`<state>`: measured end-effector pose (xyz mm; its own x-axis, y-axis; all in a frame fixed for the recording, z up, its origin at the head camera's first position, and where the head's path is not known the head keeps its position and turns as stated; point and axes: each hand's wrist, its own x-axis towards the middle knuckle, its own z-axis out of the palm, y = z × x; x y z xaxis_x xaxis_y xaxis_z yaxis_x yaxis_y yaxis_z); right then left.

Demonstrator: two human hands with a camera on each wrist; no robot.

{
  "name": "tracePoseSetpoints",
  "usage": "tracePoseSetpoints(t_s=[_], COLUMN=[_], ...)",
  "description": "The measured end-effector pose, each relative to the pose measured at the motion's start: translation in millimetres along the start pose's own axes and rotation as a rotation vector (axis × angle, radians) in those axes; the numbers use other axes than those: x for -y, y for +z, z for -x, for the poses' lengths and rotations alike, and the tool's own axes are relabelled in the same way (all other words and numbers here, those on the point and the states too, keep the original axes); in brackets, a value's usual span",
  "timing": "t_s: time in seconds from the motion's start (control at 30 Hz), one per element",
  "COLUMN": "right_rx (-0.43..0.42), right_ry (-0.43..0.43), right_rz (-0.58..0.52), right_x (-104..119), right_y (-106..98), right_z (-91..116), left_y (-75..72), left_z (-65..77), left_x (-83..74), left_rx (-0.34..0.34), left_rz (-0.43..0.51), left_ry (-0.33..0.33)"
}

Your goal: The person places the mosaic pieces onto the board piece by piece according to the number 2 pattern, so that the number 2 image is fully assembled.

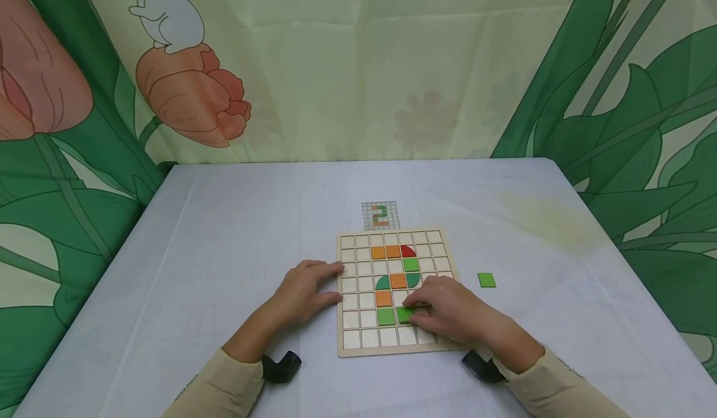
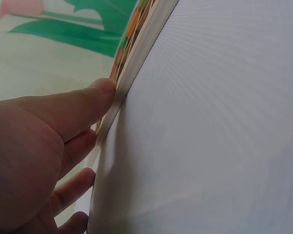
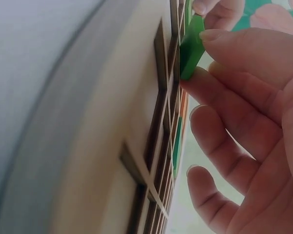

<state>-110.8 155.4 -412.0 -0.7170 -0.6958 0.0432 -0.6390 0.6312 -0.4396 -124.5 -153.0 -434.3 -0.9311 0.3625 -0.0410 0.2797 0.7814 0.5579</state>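
A wooden grid board (image 1: 351, 339) lies on the table, holding orange square tiles (image 1: 386, 252), a red quarter-round tile (image 1: 408, 251), dark green rounded tiles (image 1: 383, 283) and light green squares (image 1: 386, 316). Between thumb and finger, my right hand (image 1: 456, 311) pinches a green square tile (image 1: 403, 315) over a lower cell; the right wrist view shows this tile (image 3: 191, 48) tilted against the grid's ribs. My left hand (image 1: 302, 290) touches the board's left edge with thumb and fingers spread; up close, the thumb (image 2: 100, 92) rests on the rim.
One loose green square tile (image 1: 487, 280) lies right of the board. Behind the board is a small gridded card (image 1: 380, 216) with a coloured pattern. A white cloth (image 1: 252, 219) covers the table, and a printed curtain (image 1: 358, 69) hangs behind it.
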Motion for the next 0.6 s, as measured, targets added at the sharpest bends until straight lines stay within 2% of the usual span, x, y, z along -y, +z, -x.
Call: tracePoseSetpoints(t_s=[0.6], right_rx=[-0.017], right_ry=[0.017], right_rz=[0.03], right_x=[2.8], right_y=[5.5], right_z=[-3.0], left_y=[0.9], left_z=[-0.3], left_x=[1.5], left_rx=[0.001], left_rz=[0.004], left_ry=[-0.001])
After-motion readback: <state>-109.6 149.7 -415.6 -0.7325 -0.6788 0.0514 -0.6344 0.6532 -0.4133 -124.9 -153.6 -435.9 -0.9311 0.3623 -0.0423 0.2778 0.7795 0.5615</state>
